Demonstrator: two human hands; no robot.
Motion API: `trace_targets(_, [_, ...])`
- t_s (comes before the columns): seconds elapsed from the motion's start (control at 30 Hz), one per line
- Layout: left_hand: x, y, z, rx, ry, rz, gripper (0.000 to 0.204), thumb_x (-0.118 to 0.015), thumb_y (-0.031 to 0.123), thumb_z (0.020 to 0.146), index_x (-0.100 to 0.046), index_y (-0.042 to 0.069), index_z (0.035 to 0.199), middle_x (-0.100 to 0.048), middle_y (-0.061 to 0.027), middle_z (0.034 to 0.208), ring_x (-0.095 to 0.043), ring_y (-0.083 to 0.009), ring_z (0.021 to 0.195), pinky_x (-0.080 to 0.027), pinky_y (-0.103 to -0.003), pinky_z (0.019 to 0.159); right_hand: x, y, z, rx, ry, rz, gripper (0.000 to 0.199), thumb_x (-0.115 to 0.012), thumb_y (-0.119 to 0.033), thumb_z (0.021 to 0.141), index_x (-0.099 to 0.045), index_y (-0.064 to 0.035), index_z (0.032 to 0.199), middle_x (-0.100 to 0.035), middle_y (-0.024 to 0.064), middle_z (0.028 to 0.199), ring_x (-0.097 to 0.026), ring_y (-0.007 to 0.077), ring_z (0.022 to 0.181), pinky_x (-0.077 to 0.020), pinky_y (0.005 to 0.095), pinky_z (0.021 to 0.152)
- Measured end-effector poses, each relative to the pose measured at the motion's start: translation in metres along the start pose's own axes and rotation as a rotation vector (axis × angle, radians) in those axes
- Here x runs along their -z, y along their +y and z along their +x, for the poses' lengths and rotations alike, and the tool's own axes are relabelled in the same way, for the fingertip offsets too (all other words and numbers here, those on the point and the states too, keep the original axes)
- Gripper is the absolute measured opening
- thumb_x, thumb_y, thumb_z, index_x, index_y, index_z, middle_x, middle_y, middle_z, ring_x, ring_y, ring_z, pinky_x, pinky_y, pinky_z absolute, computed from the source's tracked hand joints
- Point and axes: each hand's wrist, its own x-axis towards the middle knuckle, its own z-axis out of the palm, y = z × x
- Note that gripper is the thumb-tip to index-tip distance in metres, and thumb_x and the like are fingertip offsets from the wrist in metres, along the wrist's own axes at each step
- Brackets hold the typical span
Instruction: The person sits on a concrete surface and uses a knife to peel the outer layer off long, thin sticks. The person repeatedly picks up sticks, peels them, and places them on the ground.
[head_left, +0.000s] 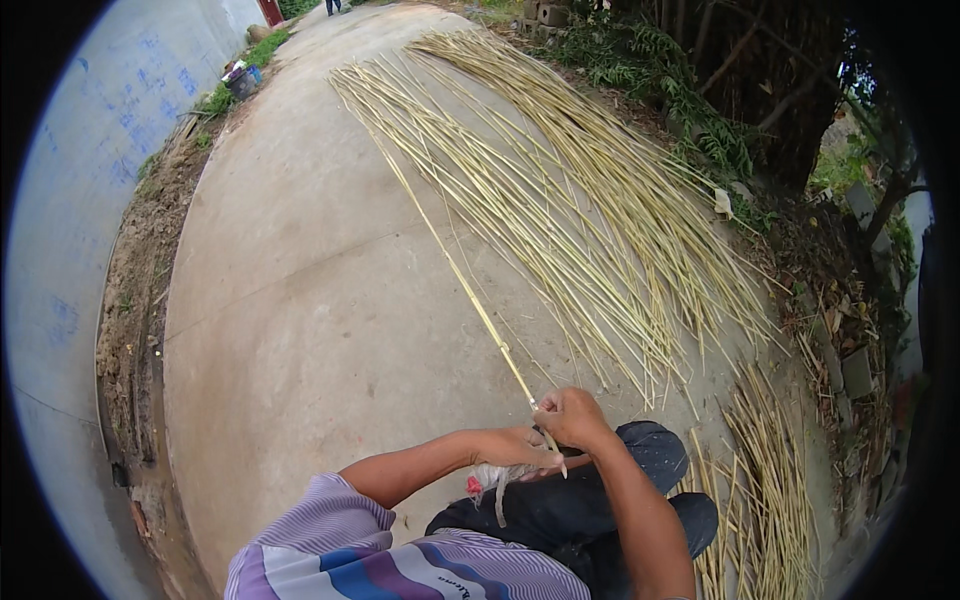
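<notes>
A long, thin yellowish cane stalk [468, 290] slants across the concrete from the far stalks to my hands. My right hand [573, 416] is closed on its near end in a pinch. Just left and below, my left hand [512, 447] is closed round a whitish cloth-wrapped thing [490, 478] with a red patch and a loose strip hanging down. A narrow curved piece [547, 438] shows between the two hands; whether it is a blade or the stalk's end I cannot tell. Both hands are close above my dark trousers [550, 515].
Two long spreads of pale stalks [530, 215] [610, 180] lie ahead and to the right. Browner stalks [770, 480] lie near my right knee. A painted wall [90, 200] and dirt strip run along the left; a dark bucket [240, 84] stands there. Trees and plants [690, 110] border the right.
</notes>
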Motion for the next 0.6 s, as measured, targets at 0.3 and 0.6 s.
trace_targets(0.3, [-0.021,0.012,-0.028,-0.171,0.41,1.302,0.049,-0.064,0.053,0.085,-0.064,0.004,0.089,-0.064,-0.0162,0.065,-0.065,-0.0344,0.059,-0.051,-0.045,0.057,-0.008,0.026,0.006,-0.021,0.008,-0.099,0.022,-0.065,-0.027,0.073,-0.073,-0.0076,0.078,-0.068,0.0192,0.076,-0.067,0.0369,0.075,-0.0522,0.0439,0.068])
trace_targets(0.6, [0.017,-0.018,-0.039,-0.011,0.587,1.032,0.055,-0.058,0.057,0.088,-0.06,0.002,0.086,-0.062,-0.0176,0.062,-0.065,-0.0375,0.064,-0.05,-0.045,0.059,0.063,-0.003,0.011,0.208,0.739,-0.196,0.019,-0.061,-0.024,0.086,-0.065,-0.0051,0.085,-0.064,0.018,0.079,-0.062,0.0384,0.075,-0.0476,0.0486,0.069])
